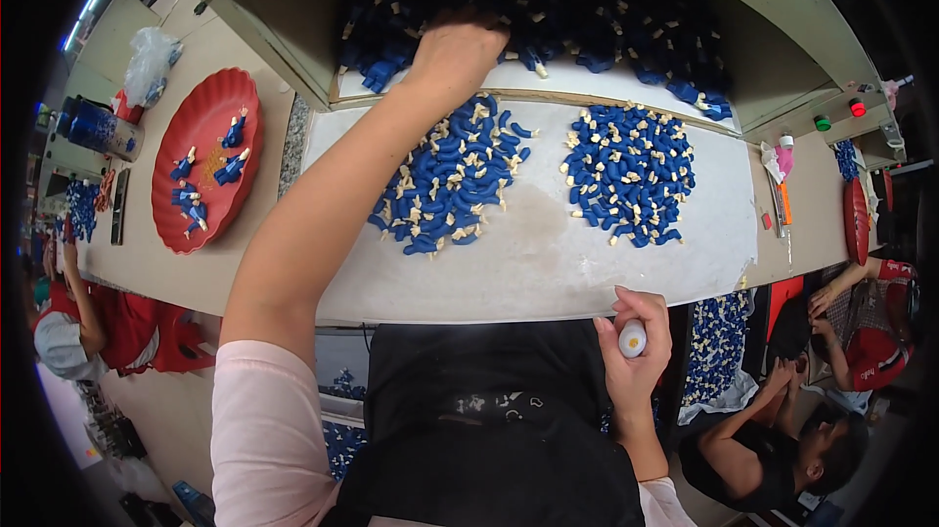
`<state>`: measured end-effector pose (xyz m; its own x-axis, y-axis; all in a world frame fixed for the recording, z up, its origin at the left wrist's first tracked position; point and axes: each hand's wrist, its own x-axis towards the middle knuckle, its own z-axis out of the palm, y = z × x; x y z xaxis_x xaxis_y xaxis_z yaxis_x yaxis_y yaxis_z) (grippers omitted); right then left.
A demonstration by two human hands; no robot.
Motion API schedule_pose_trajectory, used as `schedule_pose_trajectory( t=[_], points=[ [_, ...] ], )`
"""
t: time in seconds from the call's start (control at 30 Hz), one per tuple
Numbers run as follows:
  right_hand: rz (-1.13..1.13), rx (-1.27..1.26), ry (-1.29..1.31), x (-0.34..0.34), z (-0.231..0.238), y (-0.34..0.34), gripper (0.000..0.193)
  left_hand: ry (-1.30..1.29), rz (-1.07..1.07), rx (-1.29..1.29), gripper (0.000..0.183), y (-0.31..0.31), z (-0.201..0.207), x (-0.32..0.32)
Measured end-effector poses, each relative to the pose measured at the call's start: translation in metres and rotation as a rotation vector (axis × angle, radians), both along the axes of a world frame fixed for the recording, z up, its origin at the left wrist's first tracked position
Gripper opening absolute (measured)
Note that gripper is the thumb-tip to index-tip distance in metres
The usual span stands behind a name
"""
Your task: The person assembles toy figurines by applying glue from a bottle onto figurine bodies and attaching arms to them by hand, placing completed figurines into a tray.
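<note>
My left hand [458, 53] reaches into the dark shelf compartment, over a heap of blue figure parts [577, 14] with cream tips. Its fingers sink out of sight among them. At the front edge of the white worktop, my right hand [641, 336] is closed around a small white cylinder [633, 339] with a yellowish end. A pile of curved blue arm pieces with cream hands [455, 175] lies below my left forearm. To its right sits another pile of similar blue and cream pieces [628, 173].
A red scalloped tray [168, 175] with a few blue figures stands on the left. The shelf frame [264, 48] borders the compartment. An orange tool [783, 204] lies at the right. Other people [773, 439] work on both sides. A crate of blue parts [717, 341] stands lower right.
</note>
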<state>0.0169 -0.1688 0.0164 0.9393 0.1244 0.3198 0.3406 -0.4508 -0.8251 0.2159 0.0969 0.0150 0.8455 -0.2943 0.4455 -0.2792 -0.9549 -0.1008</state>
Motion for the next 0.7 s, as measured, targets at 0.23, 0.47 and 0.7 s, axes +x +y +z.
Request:
schedule_pose_trajectory(
  t=[0.23, 0.47, 0.7],
  points=[
    [0.009, 0.036, 0.046, 0.009, -0.004, -0.003, 0.034, 0.154, 0.054, -0.078, 0.026, -0.027, 0.023, -0.002],
    [0.041, 0.019, 0.005, 0.009, 0.001, 0.002, 0.036, -0.238, 0.241, -0.191, 0.031, -0.086, 0.001, 0.081],
    [0.090, 0.420, 0.012, 0.005, -0.005, -0.010, 0.039, -0.065, -0.003, -0.505, 0.039, -0.066, 0.009, 0.080]
  ],
)
